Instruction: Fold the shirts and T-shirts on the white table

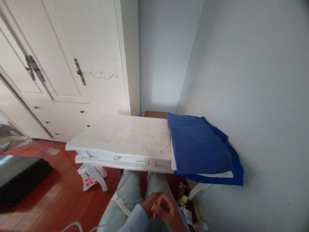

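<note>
White table (pixel 130 132) near white wardrobe (pixel 101 48), 1 blue cloth pile (pixel 200 145) lying across the table's right end. Left hand (pixel 149 205) and right hand (pixel 167 211) together above pale trousers (pixel 130 187), curled; cannot tell if either holds anything

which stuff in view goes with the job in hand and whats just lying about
Likely the job's, nearest the left hand and right hand:
white table with ornate front
layered blue and white cloth

Apparently lying about:
white plastic bag, red print
black and grey flat object on the floor
</note>
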The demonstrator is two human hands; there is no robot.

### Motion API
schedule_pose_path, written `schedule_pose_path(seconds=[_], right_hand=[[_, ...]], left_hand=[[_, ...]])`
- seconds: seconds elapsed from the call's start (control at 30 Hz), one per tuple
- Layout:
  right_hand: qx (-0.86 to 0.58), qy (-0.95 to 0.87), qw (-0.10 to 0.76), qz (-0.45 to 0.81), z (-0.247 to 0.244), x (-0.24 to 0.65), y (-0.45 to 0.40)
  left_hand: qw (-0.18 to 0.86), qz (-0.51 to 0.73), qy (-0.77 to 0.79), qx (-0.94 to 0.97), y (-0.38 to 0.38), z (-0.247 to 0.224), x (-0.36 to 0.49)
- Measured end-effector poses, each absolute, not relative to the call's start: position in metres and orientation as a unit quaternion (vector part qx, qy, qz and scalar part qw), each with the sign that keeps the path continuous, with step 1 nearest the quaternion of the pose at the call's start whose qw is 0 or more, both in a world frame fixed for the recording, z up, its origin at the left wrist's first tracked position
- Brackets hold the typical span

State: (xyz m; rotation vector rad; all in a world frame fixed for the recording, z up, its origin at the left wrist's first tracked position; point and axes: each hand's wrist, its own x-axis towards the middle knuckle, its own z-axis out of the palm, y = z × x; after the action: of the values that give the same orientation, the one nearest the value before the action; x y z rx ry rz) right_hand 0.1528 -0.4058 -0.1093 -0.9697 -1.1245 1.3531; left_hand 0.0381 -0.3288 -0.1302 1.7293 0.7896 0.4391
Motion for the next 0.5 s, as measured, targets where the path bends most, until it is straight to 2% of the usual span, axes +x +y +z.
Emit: schedule_pose_path(seconds=[0.07,0.17,0.23,0.3,0.37,0.43,0.5], right_hand=[[-0.353,-0.497,0.575,0.545,-0.065,0.172,-0.386],[-0.325,-0.534,0.633,0.457,0.015,0.202,-0.329],[-0.322,-0.545,0.667,0.393,0.061,0.216,-0.275],[-0.349,-0.543,0.673,0.362,0.088,0.219,-0.219],[-0.436,-0.532,0.632,0.358,0.096,0.215,-0.174],[-0.481,-0.561,0.543,0.399,0.095,0.209,-0.15],[-0.459,-0.605,0.48,0.439,0.096,0.208,-0.144]], left_hand=[[0.584,0.249,0.324,0.701,-0.316,-0.087,0.018],[0.621,0.486,0.335,0.515,-0.279,-0.008,-0.023],[0.55,0.653,0.327,0.405,-0.243,0.042,-0.05],[0.469,0.764,0.33,0.295,-0.207,0.078,-0.069],[0.384,0.805,0.422,0.166,-0.178,0.098,-0.08],[0.397,0.781,0.454,0.164,-0.162,0.108,-0.084],[0.403,0.773,0.442,0.21,-0.157,0.118,-0.086]])
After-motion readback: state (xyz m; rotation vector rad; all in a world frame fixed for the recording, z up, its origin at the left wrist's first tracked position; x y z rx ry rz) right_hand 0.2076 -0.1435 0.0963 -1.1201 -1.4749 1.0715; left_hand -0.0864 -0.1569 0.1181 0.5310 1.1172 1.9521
